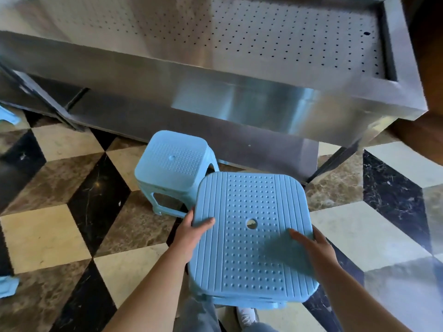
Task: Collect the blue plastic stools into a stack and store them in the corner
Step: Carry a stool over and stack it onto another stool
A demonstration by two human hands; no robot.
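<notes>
I hold a stack of blue plastic stools (251, 238) in front of me, its ribbed, dotted seat with a centre hole facing up. My left hand (191, 232) grips the stack's left edge, thumb on top. My right hand (314, 248) grips the right edge, thumb lying on the seat. Another blue stool (173, 167) stands on the floor just beyond and left of the stack, by the foot of a steel counter. Edges of further seats show under the top one at the stack's near side.
A stainless steel counter (239, 87) with a perforated top fills the far side. The floor (48, 238) has black, beige and brown diamond tiles. Bits of blue plastic show at the left edge (9, 117) and lower left (8, 286). Dark wood panelling (429, 68) is at the right.
</notes>
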